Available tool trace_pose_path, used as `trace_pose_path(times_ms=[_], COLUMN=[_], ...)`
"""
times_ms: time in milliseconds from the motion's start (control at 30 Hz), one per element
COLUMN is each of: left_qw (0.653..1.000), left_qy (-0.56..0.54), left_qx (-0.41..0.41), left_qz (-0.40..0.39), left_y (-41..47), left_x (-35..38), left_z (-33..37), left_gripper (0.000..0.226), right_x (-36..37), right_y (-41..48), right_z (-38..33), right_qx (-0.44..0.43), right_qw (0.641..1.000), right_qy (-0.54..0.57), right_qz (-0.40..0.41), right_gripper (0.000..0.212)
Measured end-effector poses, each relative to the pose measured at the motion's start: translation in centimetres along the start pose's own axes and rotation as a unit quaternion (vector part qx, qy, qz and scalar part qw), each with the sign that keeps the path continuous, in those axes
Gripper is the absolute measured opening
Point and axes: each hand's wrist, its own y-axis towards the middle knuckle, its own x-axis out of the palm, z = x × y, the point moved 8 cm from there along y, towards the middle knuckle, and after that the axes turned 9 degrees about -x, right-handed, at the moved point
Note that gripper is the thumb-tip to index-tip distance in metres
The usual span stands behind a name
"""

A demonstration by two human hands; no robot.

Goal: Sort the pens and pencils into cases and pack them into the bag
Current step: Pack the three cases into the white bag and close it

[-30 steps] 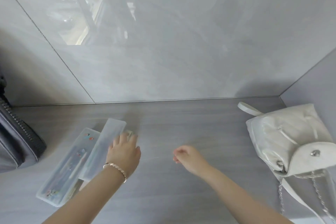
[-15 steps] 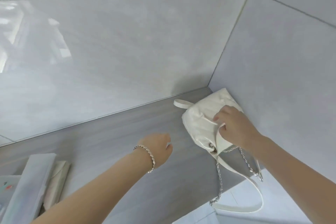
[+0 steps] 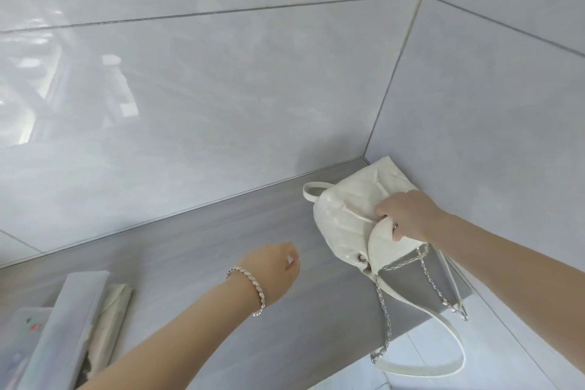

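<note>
— What are we seeing, starting with the big things?

— We are looking down at a grey bench (image 3: 196,250) running into a tiled corner. The white bag (image 3: 345,215) is sitting on the bench right in that corner, and we are taking it as our landmark. Its chain and strap (image 3: 421,370) are hanging down past the bench edge, below the bag.

— And the cases?

— Well apart from the bag, far to its left at the lower corner of the view, a frosted case lid (image 3: 68,323) is lying tilted over a pale pouch (image 3: 114,320), with a clear pencil case (image 3: 22,348) just beyond it, cut by the frame. We cannot tell what is lying inside.

— What are the hands doing?

— Our right hand (image 3: 408,218) is gripping the bag's flap (image 3: 389,241), fingers curled around its edge beside the clasp, so that grip is holding the flap. Our left hand (image 3: 275,269), wearing a bracelet (image 3: 250,288), is hovering above the bench just left of the bag, fingers loosely curled and carrying nothing that we are able to see.
</note>
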Motion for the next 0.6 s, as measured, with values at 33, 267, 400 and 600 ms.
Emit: trace_pose_path(times_ms=[33, 267, 400, 600], left_qw=[1.0, 0.975, 0.967, 0.955], left_qy=[-0.017, -0.207, -0.204, -0.169], left_qx=[0.0, 0.027, 0.026, -0.095], left_qz=[0.011, 0.077, 0.149, 0.223], left_y=[-0.3, -3.5, -6.1, -7.4], left_x=[-0.5, -4.2, -7.0, -10.5], left_z=[-0.2, -0.7, -2.9, -10.4], left_gripper=[0.025, 0.02, 0.02, 0.025], right_x=[-0.6, -8.2, -11.3, -13.3], right_y=[-0.1, -1.7, -1.2, 2.4], right_z=[-1.0, -11.2, -17.6, -24.7], right_qx=[-0.013, -0.105, -0.17, -0.215], right_qw=[1.0, 0.975, 0.946, 0.893], right_qy=[0.014, 0.17, 0.259, 0.383], right_qz=[0.007, 0.098, 0.097, 0.102], right_gripper=[0.032, 0.025, 0.031, 0.032])
